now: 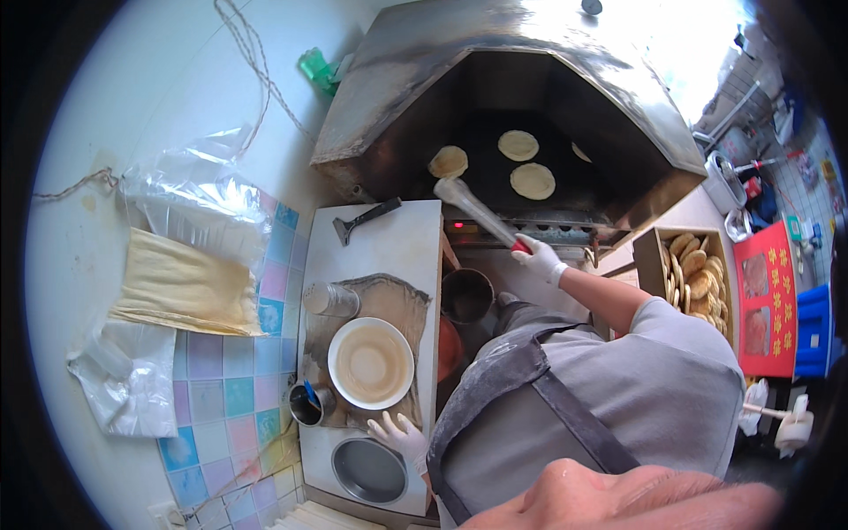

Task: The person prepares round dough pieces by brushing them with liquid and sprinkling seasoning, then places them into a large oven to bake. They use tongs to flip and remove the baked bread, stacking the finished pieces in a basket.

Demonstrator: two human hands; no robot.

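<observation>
Wearing a white glove, my right hand (542, 260) grips the red end of a long metal tool (487, 213). The tool is blurred, so its exact kind cannot be told. Its far end reaches the near edge of a pale flatbread (449, 162) on the dark oven floor (483, 189). Two more flatbreads lie to the right, one at the back (518, 146) and one nearer (532, 181). Also gloved, my left hand (401, 438) has spread fingers over the white counter. It is between a white bowl (371, 363) holding cloudy liquid and a round dark pan (369, 470).
A black-handled scraper (366, 220), a shaker jar (331, 300) and a cup with a blue item (310, 404) stand or lie on the counter. A box of baked flatbreads (695, 271) is at right. A dark bucket (468, 295) sits below the counter. Plastic bags (199, 192) hang left.
</observation>
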